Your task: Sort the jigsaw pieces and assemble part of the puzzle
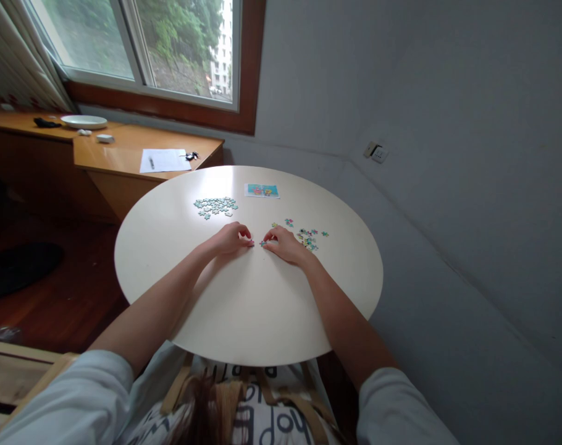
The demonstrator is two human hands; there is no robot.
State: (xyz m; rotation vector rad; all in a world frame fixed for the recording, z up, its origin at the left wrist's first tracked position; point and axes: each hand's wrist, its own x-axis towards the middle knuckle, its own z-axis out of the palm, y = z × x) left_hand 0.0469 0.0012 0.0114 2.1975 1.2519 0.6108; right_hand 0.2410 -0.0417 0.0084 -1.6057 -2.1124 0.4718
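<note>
My left hand (232, 238) rests near the middle of the round white table, its fingers pinched on a small pinkish jigsaw piece (252, 244). Facing it across a narrow gap, my right hand (285, 243) grips a bluish jigsaw piece (262, 244) between thumb and fingers. The two pieces are apart. Just beyond and right of my right hand lies a loose heap of colourful jigsaw pieces (307, 238), partly hidden by that hand. Farther off on the left spreads a group of pale blue-green jigsaw pieces (216, 206). A colourful picture card (261, 190) lies flat toward the far edge.
The white table (244, 309) stands close to the grey wall. Behind it on the left, a wooden desk (123, 148) carries a paper sheet (163, 160), keys (192, 156), a small white box (105, 139) and a white plate (83, 122). A window is above.
</note>
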